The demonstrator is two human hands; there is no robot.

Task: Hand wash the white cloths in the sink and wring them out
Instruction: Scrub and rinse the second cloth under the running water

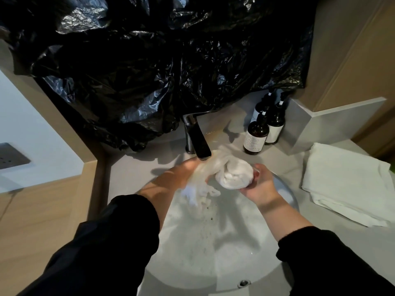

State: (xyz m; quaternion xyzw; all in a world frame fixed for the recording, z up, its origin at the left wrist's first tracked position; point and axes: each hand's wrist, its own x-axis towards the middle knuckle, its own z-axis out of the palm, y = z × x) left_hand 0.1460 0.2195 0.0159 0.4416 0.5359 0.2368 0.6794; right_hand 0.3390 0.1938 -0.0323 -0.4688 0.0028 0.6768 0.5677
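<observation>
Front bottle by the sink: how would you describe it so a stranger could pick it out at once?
Find the sink, then the tap behind it. Right of the tap, three dark pump bottles stand clustered on the counter. Yours is the front bottle, nearest the sink, ahead of the other two.

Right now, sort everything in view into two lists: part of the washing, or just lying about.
Part of the washing: cloth, gripped by left hand and right hand; tap; sink; folded towels beside it, probably.

Lying about: bottles; black plastic sheet; wall socket.
</observation>
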